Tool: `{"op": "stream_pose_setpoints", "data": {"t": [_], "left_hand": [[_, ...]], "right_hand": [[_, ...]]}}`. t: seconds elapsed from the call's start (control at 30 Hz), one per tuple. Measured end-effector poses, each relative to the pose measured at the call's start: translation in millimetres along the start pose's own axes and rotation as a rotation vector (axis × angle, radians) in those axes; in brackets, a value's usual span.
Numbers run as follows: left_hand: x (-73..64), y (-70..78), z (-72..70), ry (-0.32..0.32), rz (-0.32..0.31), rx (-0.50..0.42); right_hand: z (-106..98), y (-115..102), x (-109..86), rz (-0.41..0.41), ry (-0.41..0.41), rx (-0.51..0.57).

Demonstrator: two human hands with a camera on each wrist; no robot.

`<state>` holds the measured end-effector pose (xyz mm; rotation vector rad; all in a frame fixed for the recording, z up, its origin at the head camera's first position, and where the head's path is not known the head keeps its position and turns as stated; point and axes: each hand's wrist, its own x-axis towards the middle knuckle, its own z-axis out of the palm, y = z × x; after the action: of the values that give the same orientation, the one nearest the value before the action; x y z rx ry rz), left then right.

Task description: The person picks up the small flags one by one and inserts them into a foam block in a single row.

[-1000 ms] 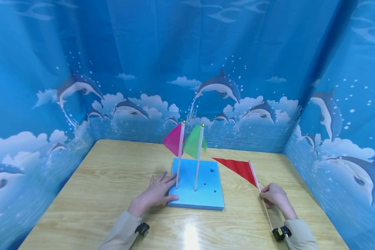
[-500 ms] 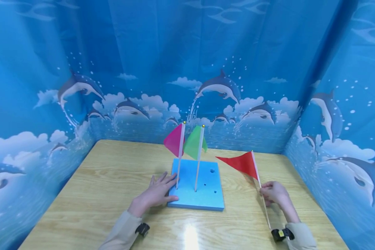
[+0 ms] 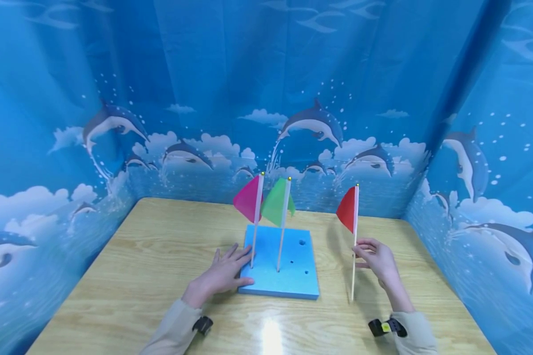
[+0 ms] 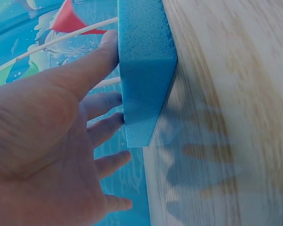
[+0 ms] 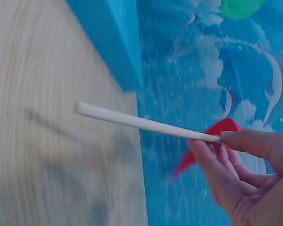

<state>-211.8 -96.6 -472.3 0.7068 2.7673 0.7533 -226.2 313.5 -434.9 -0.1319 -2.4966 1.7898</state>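
On the table lies a blue foam board (image 3: 293,286), pierced with several holes. A pink flag (image 3: 247,199) and a green flag (image 3: 274,203) stand in it by their sticks. My left hand (image 3: 222,273) rests on the board's left edge, fingers spread and straight, beside the pink flag's stick. To the right of the board, my right hand (image 3: 379,259) pinches the stick of a red flag (image 3: 347,209) between thumb and fingers. That stick is nearly upright; in the right wrist view its bare lower end (image 5: 113,117) points toward the table, apart from the board.
The wooden table (image 3: 169,236) extends around the board on all sides. A blue dolphin-print curtain (image 3: 231,98) encloses its back and both sides. Two holes and a larger one (image 3: 302,242) show in the right part of the board.
The right hand has lifted the red flag, turned it from slanted to nearly upright and brought it a little left, toward the board. The left hand has stayed in place.
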Motion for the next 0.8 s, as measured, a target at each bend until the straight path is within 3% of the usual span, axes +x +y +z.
{"op": "stream_pose_setpoints", "data": {"t": [0.33, 0.8], "left_hand": [[0.5, -1.6, 1.3, 0.001, 0.001, 0.010], [1.3, -1.9, 1.0, 0.000, 0.010, 0.005]], "right_hand": [[42, -20, 4.6, -0.106, 0.116, 0.159], [85, -28, 4.8, -0.229, 0.139, 0.252]]}}
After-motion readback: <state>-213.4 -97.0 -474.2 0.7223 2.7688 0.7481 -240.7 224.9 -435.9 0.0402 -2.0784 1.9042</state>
